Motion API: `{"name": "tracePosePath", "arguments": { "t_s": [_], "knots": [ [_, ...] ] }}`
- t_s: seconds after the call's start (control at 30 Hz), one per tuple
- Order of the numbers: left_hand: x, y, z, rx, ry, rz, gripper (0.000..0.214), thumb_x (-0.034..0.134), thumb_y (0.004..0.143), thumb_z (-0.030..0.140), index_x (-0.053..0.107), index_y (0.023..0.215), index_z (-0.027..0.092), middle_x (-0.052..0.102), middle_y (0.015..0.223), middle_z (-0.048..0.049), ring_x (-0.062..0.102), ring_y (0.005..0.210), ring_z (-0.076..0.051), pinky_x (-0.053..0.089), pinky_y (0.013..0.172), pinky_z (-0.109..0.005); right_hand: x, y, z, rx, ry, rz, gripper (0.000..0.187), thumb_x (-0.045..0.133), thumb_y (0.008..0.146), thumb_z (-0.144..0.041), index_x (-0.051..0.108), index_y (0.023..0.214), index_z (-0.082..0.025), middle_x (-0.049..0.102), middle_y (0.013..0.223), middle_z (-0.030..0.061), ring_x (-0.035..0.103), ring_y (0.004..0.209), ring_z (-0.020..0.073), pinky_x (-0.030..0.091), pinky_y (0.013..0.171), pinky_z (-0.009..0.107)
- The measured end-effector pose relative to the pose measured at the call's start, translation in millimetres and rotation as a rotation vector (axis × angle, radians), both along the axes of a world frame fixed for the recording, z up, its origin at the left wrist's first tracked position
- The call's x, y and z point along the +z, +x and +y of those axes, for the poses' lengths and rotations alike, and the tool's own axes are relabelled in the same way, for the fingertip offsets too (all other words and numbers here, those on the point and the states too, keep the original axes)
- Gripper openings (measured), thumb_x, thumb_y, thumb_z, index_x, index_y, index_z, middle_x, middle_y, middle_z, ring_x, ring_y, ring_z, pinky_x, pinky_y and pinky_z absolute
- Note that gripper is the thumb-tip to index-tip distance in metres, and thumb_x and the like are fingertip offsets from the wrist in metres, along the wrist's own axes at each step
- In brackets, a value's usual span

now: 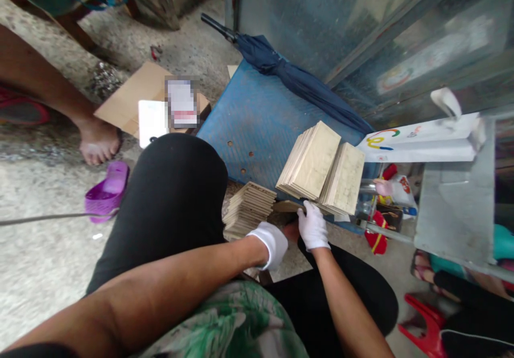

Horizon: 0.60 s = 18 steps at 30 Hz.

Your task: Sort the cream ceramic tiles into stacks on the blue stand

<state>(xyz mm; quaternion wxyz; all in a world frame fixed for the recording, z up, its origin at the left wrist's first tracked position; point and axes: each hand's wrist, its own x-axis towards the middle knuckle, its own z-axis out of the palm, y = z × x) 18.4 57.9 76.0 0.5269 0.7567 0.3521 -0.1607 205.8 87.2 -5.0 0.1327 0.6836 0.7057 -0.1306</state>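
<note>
My left hand (pixel 273 245), in a white glove, is low between my knees. Its fingers are turned away and hidden, so whatever they hold does not show. Close by on its far side stands a stack of thin wooden boards (pixel 249 208), edges facing up. My right hand (pixel 314 226), also gloved in white, is at the near edge of the blue surface, its fingers curled at the end of a thin wooden board (pixel 288 206). Just beyond it, two leaning rows of pale rectangular boards (pixel 315 160) (pixel 346 179) rest on the blue surface.
The blue surface (pixel 241 117) also bears a folded dark umbrella (pixel 281 69) along its back. To the right are a white paper bag (pixel 421 138), a grey metal panel (pixel 453 208) and a red stool (pixel 423 326). Cardboard (pixel 136 90), a purple slipper (pixel 106 192) and another person's foot (pixel 98 138) are left.
</note>
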Motion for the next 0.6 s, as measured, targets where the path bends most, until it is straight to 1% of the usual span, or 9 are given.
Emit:
{"name": "tracePosePath", "arguments": {
  "t_s": [0.07, 0.13, 0.23, 0.33, 0.4, 0.47, 0.53, 0.6],
  "knots": [
    [-2.7, -1, 2, -0.025, 0.020, 0.021, 0.034, 0.060, 0.078, 0.025, 0.073, 0.102, 0.006, 0.071, 0.091, -0.0269, 0.068, 0.091, -0.037, 0.053, 0.077, -0.048, -5.1, -6, 7, 0.131, -0.090, -0.102, 0.039, 0.042, 0.093, -0.025, 0.056, 0.128, -0.013, 0.061, 0.124, 0.0131, 0.057, 0.113, 0.0230, 0.041, 0.094, 0.032],
    [-8.0, -2, 2, -0.042, 0.027, 0.045, 0.034, 0.060, 0.078, 0.026, 0.073, 0.102, 0.007, 0.071, 0.091, -0.0256, 0.068, 0.091, -0.036, 0.053, 0.078, -0.046, -8.4, -11, 13, 0.201, -0.188, -0.194, 0.036, 0.041, 0.095, -0.024, 0.056, 0.126, -0.016, 0.065, 0.114, 0.0131, 0.061, 0.104, 0.0238, 0.044, 0.086, 0.034],
    [-18.7, -1, 1, -0.034, 0.033, 0.070, 0.031, 0.060, 0.078, 0.026, 0.075, 0.098, 0.008, 0.071, 0.089, -0.0248, 0.068, 0.090, -0.036, 0.053, 0.078, -0.048, -10.0, -15, 19, 0.204, -0.265, -0.260, 0.029, 0.039, 0.094, -0.020, 0.062, 0.112, -0.017, 0.067, 0.104, 0.0134, 0.063, 0.099, 0.0244, 0.043, 0.081, 0.033],
    [-27.0, 1, 3, 0.014, 0.026, 0.099, 0.030, 0.061, 0.076, 0.024, 0.075, 0.096, 0.006, 0.071, 0.090, -0.0253, 0.067, 0.091, -0.038, 0.052, 0.078, -0.050, -6.2, -15, 19, 0.224, -0.312, -0.233, 0.028, 0.038, 0.093, -0.016, 0.065, 0.100, -0.019, 0.068, 0.100, 0.0112, 0.064, 0.096, 0.0233, 0.042, 0.078, 0.031],
    [-28.5, 1, 6, 0.046, 0.010, 0.121, 0.032, 0.063, 0.074, 0.021, 0.073, 0.100, 0.005, 0.070, 0.094, -0.0262, 0.066, 0.093, -0.039, 0.052, 0.079, -0.049, 0.5, -11, 17, 0.239, -0.348, -0.216, 0.028, 0.039, 0.094, -0.019, 0.066, 0.099, -0.021, 0.069, 0.096, 0.0091, 0.066, 0.090, 0.0224, 0.042, 0.073, 0.030],
    [-26.6, -1, 10, 0.074, -0.004, 0.138, 0.035, 0.064, 0.072, 0.020, 0.072, 0.103, 0.004, 0.070, 0.097, -0.0270, 0.066, 0.096, -0.039, 0.052, 0.080, -0.049, 11.3, -4, 14, 0.237, -0.369, -0.217, 0.026, 0.041, 0.094, -0.022, 0.066, 0.103, -0.022, 0.069, 0.097, 0.0086, 0.066, 0.087, 0.0218, 0.042, 0.071, 0.029],
    [-23.1, -5, 13, 0.136, 0.004, 0.126, 0.035, 0.064, 0.073, 0.020, 0.071, 0.103, 0.003, 0.069, 0.098, -0.0270, 0.065, 0.097, -0.039, 0.052, 0.081, -0.049, 26.9, 6, 11, 0.226, -0.360, -0.222, 0.026, 0.043, 0.094, -0.024, 0.065, 0.108, -0.023, 0.068, 0.101, 0.0090, 0.065, 0.089, 0.0215, 0.042, 0.074, 0.029],
    [-20.4, -8, 15, 0.231, 0.037, 0.093, 0.035, 0.060, 0.078, 0.026, 0.069, 0.104, 0.004, 0.069, 0.101, -0.0256, 0.065, 0.099, -0.038, 0.052, 0.082, -0.048, 47.7, 18, 10, 0.239, -0.330, -0.192, 0.025, 0.045, 0.094, -0.026, 0.065, 0.109, -0.021, 0.067, 0.103, 0.0091, 0.064, 0.093, 0.0212, 0.042, 0.078, 0.029]
  ]
}}
